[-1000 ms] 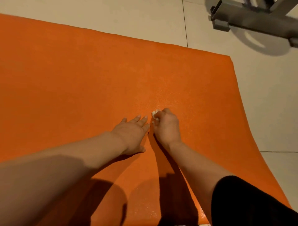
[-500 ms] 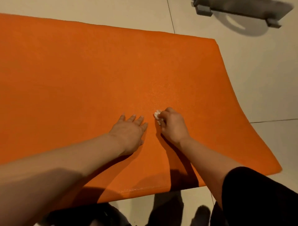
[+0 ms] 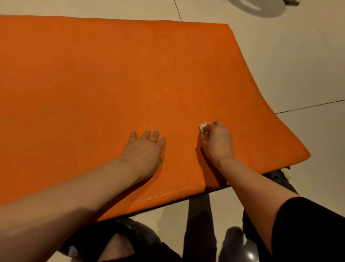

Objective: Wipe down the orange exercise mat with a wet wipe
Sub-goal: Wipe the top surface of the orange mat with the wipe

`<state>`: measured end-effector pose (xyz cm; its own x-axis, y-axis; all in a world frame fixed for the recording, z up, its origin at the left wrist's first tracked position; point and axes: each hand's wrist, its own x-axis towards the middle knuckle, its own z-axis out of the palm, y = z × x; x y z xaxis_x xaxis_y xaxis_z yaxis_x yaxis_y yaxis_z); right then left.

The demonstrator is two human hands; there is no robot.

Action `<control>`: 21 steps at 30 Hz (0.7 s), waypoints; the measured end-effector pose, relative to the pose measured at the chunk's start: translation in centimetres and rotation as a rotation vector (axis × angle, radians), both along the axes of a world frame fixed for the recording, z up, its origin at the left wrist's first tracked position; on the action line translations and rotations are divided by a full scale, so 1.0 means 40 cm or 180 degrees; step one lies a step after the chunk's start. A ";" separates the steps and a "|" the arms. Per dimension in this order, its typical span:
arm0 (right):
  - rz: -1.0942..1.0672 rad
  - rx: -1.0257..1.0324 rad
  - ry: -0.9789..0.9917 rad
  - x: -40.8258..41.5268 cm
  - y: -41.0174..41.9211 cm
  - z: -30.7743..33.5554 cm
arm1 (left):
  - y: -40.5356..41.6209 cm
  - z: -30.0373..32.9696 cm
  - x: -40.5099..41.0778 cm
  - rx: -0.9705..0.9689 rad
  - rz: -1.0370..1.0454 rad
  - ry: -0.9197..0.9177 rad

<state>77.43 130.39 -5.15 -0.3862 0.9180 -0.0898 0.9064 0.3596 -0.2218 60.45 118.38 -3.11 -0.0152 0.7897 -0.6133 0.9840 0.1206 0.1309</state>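
Observation:
The orange exercise mat [image 3: 93, 84] lies flat on the tiled floor and fills most of the view. My left hand [image 3: 144, 149] rests palm down on the mat with straight fingers, near the front edge. To its right, my right hand [image 3: 218, 142] presses on the mat with curled fingers that grip a small crumpled white wet wipe [image 3: 203, 130]; only a bit of the wipe shows past the knuckles. A faint damp sheen marks the mat just beyond the two hands.
Pale floor tiles [image 3: 308, 74] surround the mat on the far and right sides. A grey shadow and a bit of metal equipment [image 3: 291, 2] sit at the top right. My dark sandalled feet [image 3: 119, 241] stand just below the mat's front edge.
My right hand with the wipe has slid right, away from my left hand, leaving a wider gap. The view has tilted down, so the mat's front edge and my feet show.

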 end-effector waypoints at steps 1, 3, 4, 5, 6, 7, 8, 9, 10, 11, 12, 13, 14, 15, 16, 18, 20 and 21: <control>0.0143 -0.0073 0.0136 -0.019 -0.030 -0.001 | -0.001 0.002 0.005 -0.0002 -0.0033 0.0025; 0.0736 -0.0377 0.0305 -0.066 -0.114 -0.016 | -0.003 0.006 0.015 -0.0023 -0.0093 0.0054; 0.1049 -0.0474 0.0353 -0.079 -0.150 -0.014 | -0.005 0.009 0.019 -0.0021 -0.0119 0.0073; 0.1252 -0.0478 0.0327 -0.080 -0.165 -0.012 | -0.010 0.011 0.022 -0.0008 -0.0151 0.0098; 0.1262 -0.0414 0.0265 -0.070 -0.159 -0.003 | -0.016 0.013 0.025 0.0010 -0.0200 0.0113; 0.1080 -0.0320 0.0189 -0.048 -0.139 0.001 | -0.026 0.015 0.030 0.0026 -0.0260 0.0115; 0.0830 -0.0195 0.0132 -0.017 -0.117 -0.001 | -0.038 0.015 0.035 0.0053 -0.0309 0.0112; 0.0521 -0.0075 0.0104 0.015 -0.096 0.000 | -0.054 0.014 0.038 0.0095 -0.0330 0.0103; 0.0227 0.0006 0.0063 0.042 -0.087 0.003 | -0.070 0.013 0.041 0.0158 -0.0315 0.0087; 0.0033 0.0057 0.0062 0.053 -0.096 0.007 | -0.085 0.011 0.042 0.0237 -0.0275 0.0067; -0.0007 0.0096 0.0121 0.049 -0.118 0.014 | -0.096 0.010 0.044 0.0324 -0.0219 0.0044; 0.0082 0.0059 0.0172 0.038 -0.149 0.019 | -0.106 0.010 0.048 0.0391 -0.0166 0.0023; 0.0248 -0.0052 0.0250 0.023 -0.190 0.021 | -0.114 0.009 0.054 0.0426 -0.0136 0.0008; 0.0495 -0.0180 0.0327 0.010 -0.231 0.020 | -0.121 0.008 0.060 0.0443 -0.0126 0.0008; 0.0764 -0.0296 0.0394 0.003 -0.268 0.024 | -0.127 0.006 0.066 0.0465 -0.0124 0.0026; 0.1033 -0.0427 0.0378 0.013 -0.295 0.034 | -0.138 0.004 0.073 0.0521 -0.0126 0.0059; 0.0667 -0.0394 0.0253 0.060 -0.265 0.041 | -0.147 0.004 0.076 0.0525 -0.0144 0.0025; 0.0418 -0.0341 0.0175 0.090 -0.244 0.045 | -0.151 0.005 0.077 0.0525 -0.0160 0.0005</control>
<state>81.03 120.61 -3.35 -0.5091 0.8457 -0.1599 0.8386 0.4456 -0.3133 63.53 112.32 -2.91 0.0259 0.8794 -0.4753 0.9885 0.0484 0.1434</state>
